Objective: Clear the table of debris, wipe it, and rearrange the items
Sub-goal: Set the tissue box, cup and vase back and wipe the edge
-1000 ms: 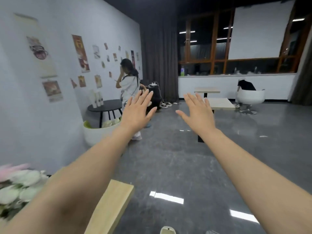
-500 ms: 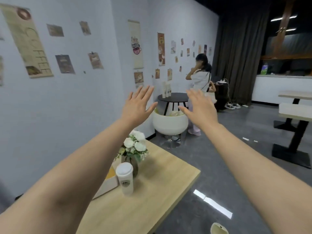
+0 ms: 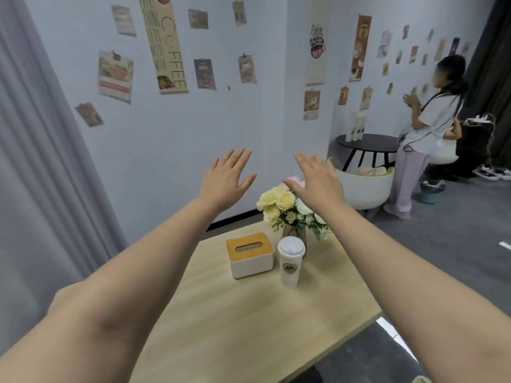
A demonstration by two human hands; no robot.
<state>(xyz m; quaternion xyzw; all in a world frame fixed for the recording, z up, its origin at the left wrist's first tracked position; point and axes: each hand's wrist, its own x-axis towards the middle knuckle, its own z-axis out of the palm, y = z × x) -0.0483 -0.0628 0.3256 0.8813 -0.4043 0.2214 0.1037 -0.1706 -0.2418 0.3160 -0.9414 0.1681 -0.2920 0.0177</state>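
A light wooden table (image 3: 249,322) fills the lower middle of the head view. On its far part stand a white tissue box with a wooden lid (image 3: 249,254), a white lidded paper cup (image 3: 291,261) and a vase of yellow and white flowers (image 3: 290,211). My left hand (image 3: 228,178) and my right hand (image 3: 318,178) are stretched out in the air above the table's far end, palms down, fingers straight, holding nothing. The right hand hovers just over the flowers.
A grey curtain (image 3: 36,189) hangs at the left. A white wall with posters (image 3: 166,120) runs behind the table. At the right stand a white tub chair (image 3: 365,186), a black round table (image 3: 367,142) and a person (image 3: 425,134). Grey floor lies to the right.
The view has swung left and down, from the open room to the wooden table. The table's items now lie in the middle. Both hands stay outstretched with fingers straight.
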